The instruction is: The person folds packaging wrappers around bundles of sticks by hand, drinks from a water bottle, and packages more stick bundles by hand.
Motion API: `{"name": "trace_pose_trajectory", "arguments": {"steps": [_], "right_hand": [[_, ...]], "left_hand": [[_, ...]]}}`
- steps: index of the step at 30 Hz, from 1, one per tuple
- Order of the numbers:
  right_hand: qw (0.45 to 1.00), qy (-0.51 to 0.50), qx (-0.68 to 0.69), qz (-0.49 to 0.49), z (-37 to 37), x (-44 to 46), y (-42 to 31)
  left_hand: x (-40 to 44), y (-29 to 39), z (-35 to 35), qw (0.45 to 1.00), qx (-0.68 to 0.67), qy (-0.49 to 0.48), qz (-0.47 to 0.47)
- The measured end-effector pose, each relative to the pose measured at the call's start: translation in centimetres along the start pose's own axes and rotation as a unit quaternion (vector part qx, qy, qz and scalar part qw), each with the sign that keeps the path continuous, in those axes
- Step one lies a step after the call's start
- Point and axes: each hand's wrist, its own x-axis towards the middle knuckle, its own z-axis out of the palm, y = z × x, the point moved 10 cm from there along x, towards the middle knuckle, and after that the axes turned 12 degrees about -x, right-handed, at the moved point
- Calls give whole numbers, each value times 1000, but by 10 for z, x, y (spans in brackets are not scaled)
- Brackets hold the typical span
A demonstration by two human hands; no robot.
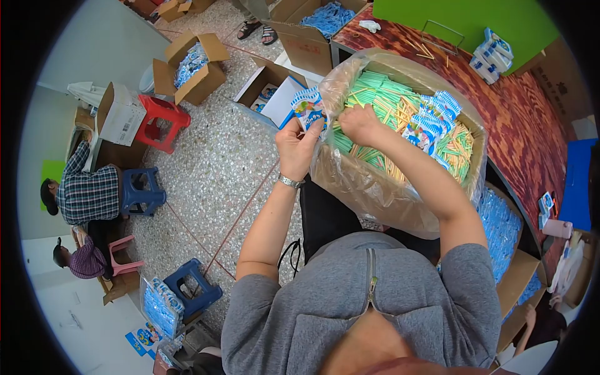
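Note:
My left hand [296, 149] grips a blue-and-white printed packet [307, 105] between thumb and fingers, just left of a large carton. That carton [400, 203], lined with clear plastic, is full of thin green and yellow sticks [389, 94]. Over its left part, my right hand [361, 125] is closed with its fingers curled down at the sticks. What lies in those fingers is hidden. Several more blue-and-white packets [431, 122] rest on top of the sticks, to the right of my right hand.
A wood-patterned table [519, 147] curves behind the carton, with loose sticks and stacked packets [492, 55] on it. Open cartons [212, 78], a red stool [161, 123] and blue stools [139, 192] stand on the floor. Two people [90, 194] sit at the left.

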Motion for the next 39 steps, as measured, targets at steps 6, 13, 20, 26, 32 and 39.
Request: {"name": "trace_pose_trajectory", "arguments": {"steps": [6, 13, 20, 26, 32, 39], "right_hand": [[968, 30, 249, -12, -42, -36, 40], [787, 13, 615, -55, -56, -81, 78], [938, 43, 344, -21, -127, -120, 84], [995, 1, 88, -55, -113, -110, 84], [995, -61, -60, -46, -118, -112, 73], [996, 80, 20, -44, -154, -128, 75]], "left_hand": [[4, 0, -7, 1000, 10, 13, 13], [-7, 13, 37, 971, 196, -59, 120], [-17, 26, 82, 917, 294, -137, 231], [-24, 34, 99, 889, 315, -164, 288], [-30, 35, 110, 872, 327, -181, 316], [-28, 33, 118, 904, 270, -198, 267]]}}
